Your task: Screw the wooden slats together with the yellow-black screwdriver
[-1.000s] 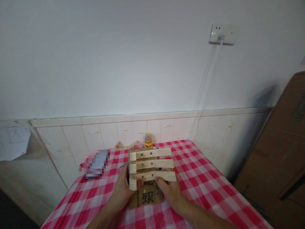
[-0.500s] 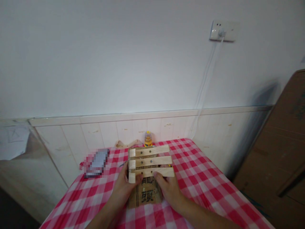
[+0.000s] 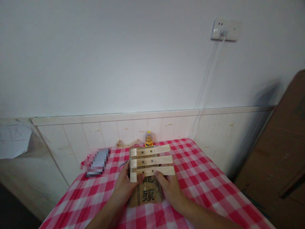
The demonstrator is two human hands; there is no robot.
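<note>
Three pale wooden strips (image 3: 151, 160) lie side by side across a brown cardboard piece (image 3: 138, 195) printed with dark characters. Screw heads show in the far and middle strips; two dark spots mark the nearest strip (image 3: 147, 172). My left hand (image 3: 126, 184) is closed around the left side of the nearest strip and the cardboard, thumb on top. Gripping the same strip from the right is my right hand (image 3: 169, 186), its thumb pressed beside the right dark spot. A bit of yellow shows by its fingers, too small to name.
Behind the strips stands a yellow-capped clear container (image 3: 149, 139), with a curved wooden piece (image 3: 127, 144) beside it. A pixelated phone-like object (image 3: 98, 162) lies left on the checked tablecloth (image 3: 95, 197). Large cardboard (image 3: 274, 143) leans at right; a plugged socket (image 3: 226, 30) is on the wall.
The view has shifted slightly. Both hands keep their hold on the nearest strip, and the strips stay in the same arrangement on the cardboard.
</note>
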